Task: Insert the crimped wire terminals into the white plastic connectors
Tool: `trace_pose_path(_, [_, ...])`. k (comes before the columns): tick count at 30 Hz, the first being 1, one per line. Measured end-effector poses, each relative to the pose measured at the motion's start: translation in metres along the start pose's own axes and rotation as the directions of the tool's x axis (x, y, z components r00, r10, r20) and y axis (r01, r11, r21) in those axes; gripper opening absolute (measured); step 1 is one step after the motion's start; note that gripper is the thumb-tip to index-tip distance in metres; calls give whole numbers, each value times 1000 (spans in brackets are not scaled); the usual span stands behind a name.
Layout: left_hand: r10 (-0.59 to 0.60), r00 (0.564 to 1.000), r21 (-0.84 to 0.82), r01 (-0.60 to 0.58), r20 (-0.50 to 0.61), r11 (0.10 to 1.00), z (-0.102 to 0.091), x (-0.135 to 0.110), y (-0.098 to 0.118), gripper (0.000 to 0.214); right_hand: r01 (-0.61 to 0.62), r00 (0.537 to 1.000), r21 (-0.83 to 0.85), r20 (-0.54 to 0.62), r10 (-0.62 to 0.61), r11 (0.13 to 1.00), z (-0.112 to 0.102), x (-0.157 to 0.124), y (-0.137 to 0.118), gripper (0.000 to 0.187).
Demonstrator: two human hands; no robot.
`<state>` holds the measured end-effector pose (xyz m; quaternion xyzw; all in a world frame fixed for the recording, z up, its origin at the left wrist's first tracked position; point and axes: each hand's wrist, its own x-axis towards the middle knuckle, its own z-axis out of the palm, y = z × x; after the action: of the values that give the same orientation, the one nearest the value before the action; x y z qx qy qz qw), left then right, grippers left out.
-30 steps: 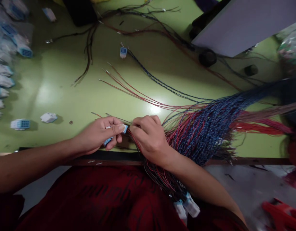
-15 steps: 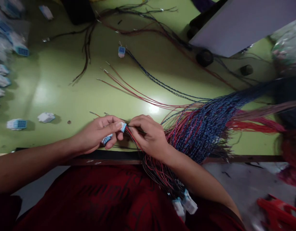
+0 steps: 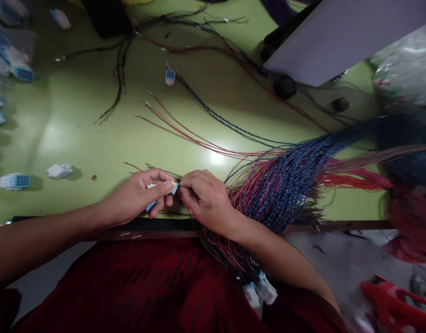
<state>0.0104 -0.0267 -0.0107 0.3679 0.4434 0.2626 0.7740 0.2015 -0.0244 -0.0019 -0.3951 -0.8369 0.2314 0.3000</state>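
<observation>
Pinched between the thumb and fingers of my left hand [image 3: 143, 192] is a small white and blue connector housing [image 3: 174, 187], its end turned toward my right hand. A second white and blue housing [image 3: 150, 205] shows in the curl of the same palm. My right hand [image 3: 208, 199] is closed on a thin wire [image 3: 180, 186] right at the housing's end; whether the wire tip is inside I cannot tell. Red and black wires [image 3: 188, 208] run from the held housing down under my right hand. Several wires [image 3: 164, 171] pass behind both hands.
A thick bundle of twisted blue wires [image 3: 285, 180] covers the table's right side. One connector [image 3: 170, 77] stands beyond my hands, others [image 3: 15, 181] lie at left. Two wired connectors [image 3: 266, 289] hang over the front edge. A pale panel [image 3: 324, 37] stands back right.
My right fingers have come closer to the connector's end along the wire. The whole view has shifted slightly, so the table things appear further left.
</observation>
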Motion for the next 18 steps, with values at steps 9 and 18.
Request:
trace_pose_path(9, [32, 999, 48, -32, -10, 998, 1, 0, 0, 21, -136, 991, 51, 22, 135, 989, 4, 3, -3, 18])
trace_pose_path(18, [138, 990, -200, -127, 41, 971, -5, -2, 18, 25, -580, 811, 697, 542, 221, 421, -113, -45, 4, 18])
